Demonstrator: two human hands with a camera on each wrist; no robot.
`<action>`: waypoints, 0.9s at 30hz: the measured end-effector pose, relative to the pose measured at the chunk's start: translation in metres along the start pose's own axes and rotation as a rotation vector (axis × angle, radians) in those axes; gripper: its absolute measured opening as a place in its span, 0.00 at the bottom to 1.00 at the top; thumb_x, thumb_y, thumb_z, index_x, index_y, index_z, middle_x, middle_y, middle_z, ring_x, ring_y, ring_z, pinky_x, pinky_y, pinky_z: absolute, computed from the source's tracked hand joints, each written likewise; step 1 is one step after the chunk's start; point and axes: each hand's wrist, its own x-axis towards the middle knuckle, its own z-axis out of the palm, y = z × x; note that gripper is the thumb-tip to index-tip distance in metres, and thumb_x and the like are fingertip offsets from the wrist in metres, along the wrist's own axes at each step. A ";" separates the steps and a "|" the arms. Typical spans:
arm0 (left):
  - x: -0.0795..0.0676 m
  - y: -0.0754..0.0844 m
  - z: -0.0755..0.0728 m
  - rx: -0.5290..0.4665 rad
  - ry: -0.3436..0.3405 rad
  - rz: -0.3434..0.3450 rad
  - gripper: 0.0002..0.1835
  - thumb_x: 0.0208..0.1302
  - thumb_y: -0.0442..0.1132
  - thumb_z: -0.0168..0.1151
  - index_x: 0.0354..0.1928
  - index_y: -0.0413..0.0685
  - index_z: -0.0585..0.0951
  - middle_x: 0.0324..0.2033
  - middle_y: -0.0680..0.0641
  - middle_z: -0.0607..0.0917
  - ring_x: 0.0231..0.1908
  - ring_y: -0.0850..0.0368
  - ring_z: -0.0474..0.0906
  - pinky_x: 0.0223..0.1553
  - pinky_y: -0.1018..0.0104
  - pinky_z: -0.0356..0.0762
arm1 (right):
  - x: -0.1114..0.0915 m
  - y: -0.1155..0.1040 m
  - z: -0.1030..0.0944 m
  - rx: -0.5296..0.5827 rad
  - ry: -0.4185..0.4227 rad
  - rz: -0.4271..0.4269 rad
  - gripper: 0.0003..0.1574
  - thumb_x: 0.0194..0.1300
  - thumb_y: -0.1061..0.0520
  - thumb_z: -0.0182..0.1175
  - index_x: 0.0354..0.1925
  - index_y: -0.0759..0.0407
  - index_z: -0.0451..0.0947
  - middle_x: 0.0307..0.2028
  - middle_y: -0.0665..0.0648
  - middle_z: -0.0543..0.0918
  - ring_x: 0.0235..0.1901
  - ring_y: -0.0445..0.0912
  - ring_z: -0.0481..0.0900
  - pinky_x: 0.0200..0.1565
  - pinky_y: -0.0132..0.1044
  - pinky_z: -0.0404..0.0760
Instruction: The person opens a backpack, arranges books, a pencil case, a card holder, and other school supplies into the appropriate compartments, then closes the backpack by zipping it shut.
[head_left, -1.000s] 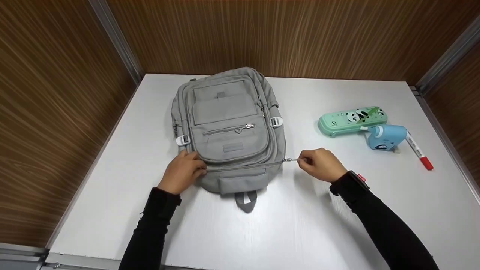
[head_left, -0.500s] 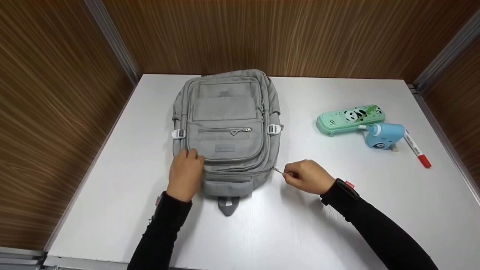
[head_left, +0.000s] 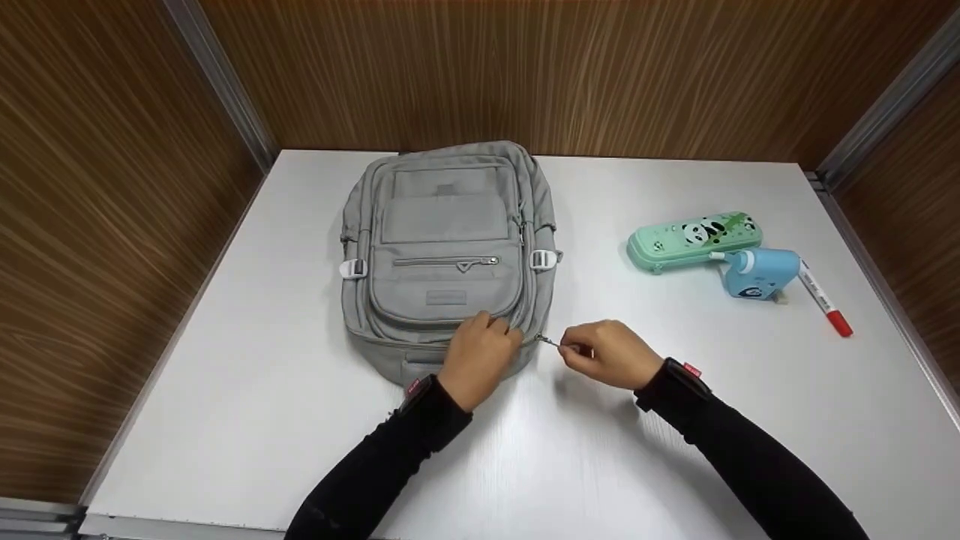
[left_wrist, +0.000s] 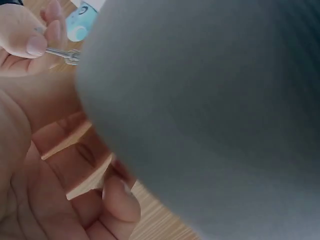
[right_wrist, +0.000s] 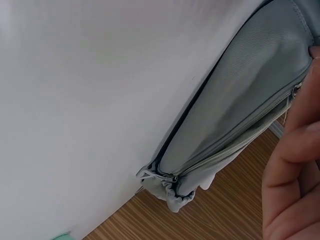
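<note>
A grey backpack (head_left: 442, 217) lies flat on the white table, its top end towards me. My right hand (head_left: 611, 354) pinches the metal zipper pull (head_left: 548, 341) at the bag's near right corner. Close beside it, my left hand (head_left: 480, 361) grips the fabric at the near edge with curled fingers, covering part of the top handle area. In the left wrist view the grey fabric (left_wrist: 190, 110) fills most of the picture, and the zipper pull (left_wrist: 62, 53) shows between the right fingertips and the bag. The right wrist view shows the bag's side (right_wrist: 235, 95) with a zipper running along it.
On the right of the table (head_left: 225, 420) lie a green panda pencil case (head_left: 694, 240), a blue bottle-like item (head_left: 761, 271) with a white spout, and a white marker (head_left: 825, 298) with a red cap. Brown wood-grain panels (head_left: 525, 75) enclose the back and sides.
My left hand has moved from the bag's near left corner to its near right, next to my right hand. The bag has turned slightly and straightened. The right hand has shifted left, still pinching the pull.
</note>
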 end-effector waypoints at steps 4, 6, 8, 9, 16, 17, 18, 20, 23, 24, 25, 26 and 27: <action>-0.004 -0.005 -0.001 -0.033 -0.004 0.008 0.10 0.43 0.44 0.69 0.29 0.54 0.80 0.27 0.52 0.80 0.29 0.54 0.71 0.27 0.65 0.70 | 0.002 0.004 -0.002 -0.036 0.012 0.034 0.09 0.54 0.58 0.56 0.20 0.47 0.71 0.14 0.37 0.64 0.15 0.34 0.62 0.19 0.28 0.61; -0.007 -0.009 -0.004 -0.063 -0.048 0.017 0.12 0.40 0.41 0.70 0.31 0.54 0.81 0.29 0.52 0.81 0.29 0.54 0.70 0.29 0.65 0.71 | 0.004 0.006 -0.002 -0.043 0.006 0.046 0.09 0.54 0.58 0.55 0.20 0.47 0.72 0.14 0.38 0.64 0.15 0.34 0.62 0.19 0.29 0.62; -0.011 -0.013 -0.007 -0.097 -0.084 0.026 0.14 0.38 0.37 0.70 0.32 0.54 0.80 0.30 0.53 0.80 0.29 0.54 0.69 0.30 0.65 0.70 | 0.005 0.008 -0.002 -0.044 0.002 0.050 0.08 0.54 0.58 0.55 0.20 0.48 0.73 0.14 0.38 0.65 0.15 0.34 0.63 0.19 0.29 0.63; -0.013 -0.015 -0.009 -0.115 -0.093 0.029 0.14 0.38 0.37 0.69 0.32 0.55 0.81 0.30 0.53 0.80 0.29 0.55 0.69 0.30 0.65 0.70 | 0.005 0.010 -0.001 -0.044 0.002 0.055 0.08 0.54 0.58 0.55 0.20 0.48 0.73 0.14 0.38 0.65 0.15 0.34 0.63 0.19 0.29 0.63; -0.033 -0.034 -0.020 -0.191 -0.102 0.020 0.10 0.39 0.36 0.68 0.27 0.57 0.82 0.25 0.56 0.80 0.26 0.56 0.68 0.26 0.65 0.68 | 0.004 0.022 0.002 -0.016 -0.008 0.111 0.08 0.54 0.59 0.56 0.21 0.48 0.75 0.14 0.38 0.66 0.15 0.34 0.63 0.20 0.29 0.64; -0.035 -0.037 -0.022 -0.191 -0.109 0.018 0.09 0.39 0.36 0.68 0.27 0.57 0.82 0.25 0.56 0.80 0.26 0.56 0.68 0.26 0.65 0.67 | 0.004 0.023 0.002 -0.012 -0.012 0.120 0.08 0.54 0.59 0.56 0.21 0.48 0.75 0.14 0.38 0.67 0.15 0.34 0.63 0.20 0.29 0.64; -0.038 -0.040 -0.024 -0.192 -0.114 0.014 0.09 0.39 0.37 0.69 0.26 0.57 0.82 0.25 0.56 0.80 0.25 0.56 0.68 0.26 0.64 0.67 | 0.004 0.024 0.002 -0.013 -0.015 0.129 0.08 0.54 0.59 0.56 0.21 0.48 0.75 0.14 0.38 0.67 0.15 0.34 0.63 0.20 0.29 0.64; -0.044 -0.047 -0.026 -0.186 -0.117 0.002 0.08 0.40 0.37 0.69 0.26 0.58 0.82 0.25 0.56 0.80 0.25 0.55 0.68 0.27 0.64 0.67 | 0.005 0.025 0.003 -0.010 -0.017 0.146 0.07 0.54 0.59 0.56 0.22 0.48 0.76 0.14 0.38 0.67 0.15 0.35 0.64 0.20 0.29 0.64; -0.052 -0.056 -0.030 -0.180 -0.112 -0.022 0.06 0.42 0.40 0.68 0.26 0.57 0.82 0.24 0.56 0.80 0.25 0.55 0.68 0.28 0.63 0.67 | 0.005 0.027 0.002 -0.008 -0.017 0.165 0.07 0.54 0.59 0.56 0.22 0.49 0.76 0.14 0.38 0.67 0.15 0.35 0.64 0.20 0.30 0.64; -0.055 -0.059 -0.031 -0.183 -0.112 -0.032 0.06 0.42 0.40 0.68 0.26 0.57 0.82 0.24 0.56 0.80 0.25 0.55 0.68 0.28 0.63 0.67 | 0.005 0.028 0.002 -0.009 -0.017 0.169 0.07 0.54 0.59 0.57 0.22 0.48 0.76 0.14 0.38 0.67 0.15 0.35 0.64 0.20 0.30 0.64; -0.057 -0.062 -0.032 -0.187 -0.115 -0.042 0.06 0.43 0.40 0.68 0.26 0.57 0.82 0.25 0.56 0.80 0.25 0.55 0.68 0.28 0.63 0.67 | 0.005 0.029 0.002 -0.007 -0.017 0.171 0.07 0.54 0.59 0.57 0.22 0.48 0.76 0.14 0.38 0.67 0.15 0.35 0.64 0.20 0.30 0.64; -0.060 -0.065 -0.034 -0.191 -0.119 -0.053 0.06 0.43 0.41 0.68 0.26 0.57 0.82 0.25 0.56 0.80 0.26 0.55 0.69 0.28 0.63 0.66 | 0.005 0.029 0.002 -0.007 -0.018 0.171 0.07 0.54 0.59 0.57 0.22 0.48 0.76 0.14 0.38 0.67 0.15 0.35 0.64 0.20 0.30 0.64; -0.063 -0.068 -0.035 -0.195 -0.124 -0.062 0.06 0.43 0.41 0.69 0.26 0.57 0.82 0.25 0.56 0.81 0.26 0.55 0.69 0.28 0.63 0.66 | 0.005 0.030 0.003 -0.011 -0.018 0.170 0.08 0.54 0.59 0.56 0.22 0.48 0.76 0.14 0.38 0.67 0.15 0.35 0.64 0.20 0.30 0.64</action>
